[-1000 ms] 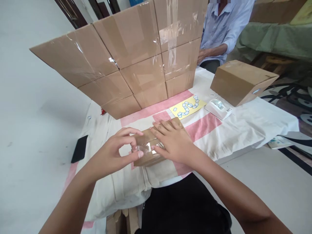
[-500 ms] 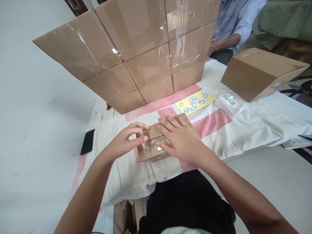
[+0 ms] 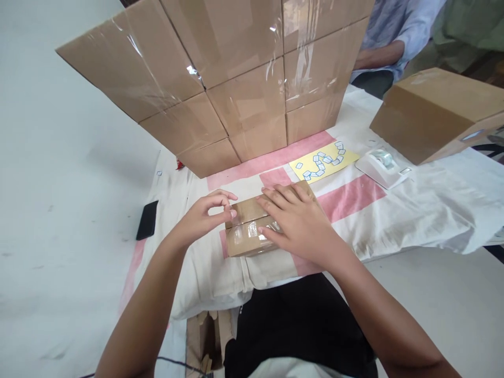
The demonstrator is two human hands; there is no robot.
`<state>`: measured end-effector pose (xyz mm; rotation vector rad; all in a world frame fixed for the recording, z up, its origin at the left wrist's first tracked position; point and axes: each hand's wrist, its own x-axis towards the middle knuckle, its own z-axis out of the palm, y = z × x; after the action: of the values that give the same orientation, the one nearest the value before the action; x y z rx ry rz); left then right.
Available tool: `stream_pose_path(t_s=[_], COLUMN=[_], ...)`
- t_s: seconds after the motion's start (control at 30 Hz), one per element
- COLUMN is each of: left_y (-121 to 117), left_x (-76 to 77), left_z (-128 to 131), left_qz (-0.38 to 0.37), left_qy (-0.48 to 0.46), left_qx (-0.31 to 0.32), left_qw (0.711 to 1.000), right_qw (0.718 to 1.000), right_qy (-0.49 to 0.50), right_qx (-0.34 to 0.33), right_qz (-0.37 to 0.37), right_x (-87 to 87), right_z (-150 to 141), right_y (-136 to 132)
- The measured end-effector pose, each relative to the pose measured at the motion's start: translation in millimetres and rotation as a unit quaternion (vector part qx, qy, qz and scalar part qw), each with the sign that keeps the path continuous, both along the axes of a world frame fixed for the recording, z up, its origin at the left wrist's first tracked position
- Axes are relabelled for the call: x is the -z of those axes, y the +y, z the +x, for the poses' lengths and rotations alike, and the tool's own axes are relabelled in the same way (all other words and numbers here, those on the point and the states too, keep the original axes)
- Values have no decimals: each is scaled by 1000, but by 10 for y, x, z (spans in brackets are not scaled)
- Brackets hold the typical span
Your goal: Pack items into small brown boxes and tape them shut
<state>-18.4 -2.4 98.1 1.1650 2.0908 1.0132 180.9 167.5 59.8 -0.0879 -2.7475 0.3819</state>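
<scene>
A small cardboard box with shiny clear tape along its seam lies on the cloth in front of me. My right hand rests flat on the box's right part, fingers stretched and spread over the top. At the box's left end, my left hand has its fingers curled, thumb and a fingertip brought together in a pinch. Whatever is between those fingertips, if anything, is too small to make out. The underside of the box is hidden.
Tall stacked, taped cartons stand behind the box. Rightward are a yellow sheet with blue-edged labels, a white tape dispenser and a larger carton. A black phone lies left, near the wall. A person's arm shows behind.
The left hand has drawn slightly back from the box's left edge, its fingers now more tightly curled. The right hand stays flat on the box. The whole view has shifted a little.
</scene>
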Motion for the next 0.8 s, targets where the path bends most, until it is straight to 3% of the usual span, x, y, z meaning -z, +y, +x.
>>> stream_pose_path(t_s=[0.1, 0.13, 0.2, 0.3, 0.4, 0.53, 0.67, 0.8], left_y=[-141, -203, -322, -421, -393, -300, -278, -279], left_x=[-25, -57, -137, -230, -247, -194, -115, -47], left_z=[9, 21, 69, 180, 276, 329, 342, 355], left_qz=[194, 245, 278, 269, 275, 215, 123, 90], left_qy=[-61, -90, -123, -88, -51, -20, 6, 7], left_qx=[-148, -168, -129, -42, -58, -85, -39, -30], left_qw=[968, 950, 944, 958, 958, 973, 992, 995], right_qw=[1000, 1000, 1000, 1000, 1000, 1000, 1000, 1000], right_qy=[1, 1, 1, 0, 4, 10, 6, 5], right_qx=[-1, -1, -1, -2, -1, 2, 0, -2], right_qz=[9, 11, 14, 18, 18, 13, 4, -4], right_x=[-8, -11, -17, -19, -16, -11, -3, 6], right_z=[-14, -15, -14, -14, -17, -13, -5, -4], right_y=[5, 5, 3, 2, 1, -1, -5, -4])
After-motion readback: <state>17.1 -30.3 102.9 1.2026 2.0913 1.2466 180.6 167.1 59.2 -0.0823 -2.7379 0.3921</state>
